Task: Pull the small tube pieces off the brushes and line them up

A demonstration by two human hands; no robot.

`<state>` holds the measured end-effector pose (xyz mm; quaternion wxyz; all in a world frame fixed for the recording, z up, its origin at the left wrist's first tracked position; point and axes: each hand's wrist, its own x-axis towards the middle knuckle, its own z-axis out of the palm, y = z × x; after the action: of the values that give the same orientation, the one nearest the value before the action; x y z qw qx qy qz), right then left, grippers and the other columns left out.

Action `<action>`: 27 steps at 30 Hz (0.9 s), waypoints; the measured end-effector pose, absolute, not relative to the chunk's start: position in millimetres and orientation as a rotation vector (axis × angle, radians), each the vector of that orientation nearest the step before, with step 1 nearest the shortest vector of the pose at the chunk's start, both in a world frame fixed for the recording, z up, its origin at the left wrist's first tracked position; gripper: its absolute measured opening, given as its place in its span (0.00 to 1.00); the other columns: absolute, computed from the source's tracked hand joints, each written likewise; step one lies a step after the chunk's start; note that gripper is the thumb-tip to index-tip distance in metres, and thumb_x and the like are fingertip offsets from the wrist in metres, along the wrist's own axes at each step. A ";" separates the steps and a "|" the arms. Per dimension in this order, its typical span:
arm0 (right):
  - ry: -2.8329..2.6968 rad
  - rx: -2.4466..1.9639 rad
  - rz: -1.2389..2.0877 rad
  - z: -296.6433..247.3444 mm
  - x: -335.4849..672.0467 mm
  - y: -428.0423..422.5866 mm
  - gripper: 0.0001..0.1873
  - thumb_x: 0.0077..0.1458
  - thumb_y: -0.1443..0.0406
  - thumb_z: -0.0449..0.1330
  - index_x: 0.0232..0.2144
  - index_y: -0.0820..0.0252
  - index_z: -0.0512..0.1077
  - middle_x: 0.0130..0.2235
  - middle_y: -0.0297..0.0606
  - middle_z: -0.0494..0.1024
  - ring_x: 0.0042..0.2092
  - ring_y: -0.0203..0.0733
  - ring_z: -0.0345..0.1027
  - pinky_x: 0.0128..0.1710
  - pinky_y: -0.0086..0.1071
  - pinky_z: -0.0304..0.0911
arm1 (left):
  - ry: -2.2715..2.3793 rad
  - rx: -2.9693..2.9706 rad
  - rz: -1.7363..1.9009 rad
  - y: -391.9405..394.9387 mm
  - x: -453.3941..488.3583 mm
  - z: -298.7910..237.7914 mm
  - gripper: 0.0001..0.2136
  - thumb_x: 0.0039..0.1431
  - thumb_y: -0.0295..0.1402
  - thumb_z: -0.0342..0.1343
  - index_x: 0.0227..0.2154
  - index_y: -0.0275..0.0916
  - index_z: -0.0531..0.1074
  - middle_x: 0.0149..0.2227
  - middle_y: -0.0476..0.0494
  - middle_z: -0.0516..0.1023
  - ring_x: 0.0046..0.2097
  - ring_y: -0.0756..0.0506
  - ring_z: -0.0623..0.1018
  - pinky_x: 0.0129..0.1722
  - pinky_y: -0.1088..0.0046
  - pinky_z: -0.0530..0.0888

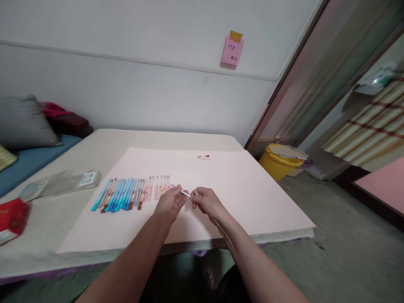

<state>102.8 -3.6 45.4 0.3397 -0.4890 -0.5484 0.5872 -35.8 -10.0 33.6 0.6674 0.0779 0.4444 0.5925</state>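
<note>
Both my hands meet over a pink sheet (pixel 240 198) on the low table. My left hand (pixel 169 203) and my right hand (pixel 205 202) each pinch an end of a thin white pen (pixel 182 192) held just above the sheet. A row of several pens (pixel 131 193) lies to the left of my hands, blue ones at the left and pale pink ones at the right. One small pen piece (pixel 204 157) lies alone farther back on the sheet.
A clear plastic packet (pixel 59 183) and a red box (pixel 11 219) lie on the table's left side. Cushions (pixel 25 122) sit at the far left. A yellow bucket (pixel 277 162) stands on the floor right of the table. A pink note (pixel 232 49) hangs on the wall.
</note>
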 end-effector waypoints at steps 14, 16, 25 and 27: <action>-1.240 -1.207 1.667 41.6 103.4 6.2 0.04 0.40 0.66 0.56 0.20 0.63 0.67 0.14 0.30 0.67 0.12 0.25 0.42 0.14 0.26 0.33 | 1.022 0.142 1.348 -12.0 -27.3 36.6 0.03 0.52 0.23 0.58 0.29 0.33 0.70 0.24 0.46 0.72 0.25 0.54 0.74 0.26 0.81 0.72; -1.222 -1.203 1.690 43.0 104.5 6.2 0.04 0.40 0.66 0.57 0.19 0.63 0.67 0.14 0.30 0.67 0.12 0.25 0.41 0.13 0.26 0.32 | 1.020 0.140 1.363 -10.8 -29.1 36.1 0.03 0.52 0.23 0.58 0.28 0.33 0.69 0.25 0.46 0.73 0.26 0.53 0.74 0.26 0.81 0.72; -1.185 -1.192 1.723 54.8 113.1 3.7 0.06 0.39 0.67 0.59 0.18 0.63 0.65 0.14 0.28 0.65 0.12 0.23 0.41 0.13 0.25 0.30 | 0.994 0.132 1.418 -6.3 -37.1 35.8 0.04 0.51 0.22 0.58 0.28 0.34 0.69 0.25 0.47 0.73 0.26 0.54 0.74 0.26 0.81 0.71; -1.185 -1.198 1.723 54.6 115.4 4.8 0.07 0.40 0.66 0.60 0.18 0.63 0.65 0.14 0.28 0.65 0.12 0.23 0.40 0.13 0.25 0.30 | 0.997 0.124 1.428 -5.3 -38.5 35.6 0.03 0.51 0.22 0.58 0.28 0.34 0.69 0.25 0.46 0.73 0.26 0.54 0.74 0.26 0.81 0.72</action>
<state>115.4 4.8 54.6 0.3577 -0.4641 -0.4590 0.6678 -38.5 -5.3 35.6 0.6425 0.0543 0.4373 0.6268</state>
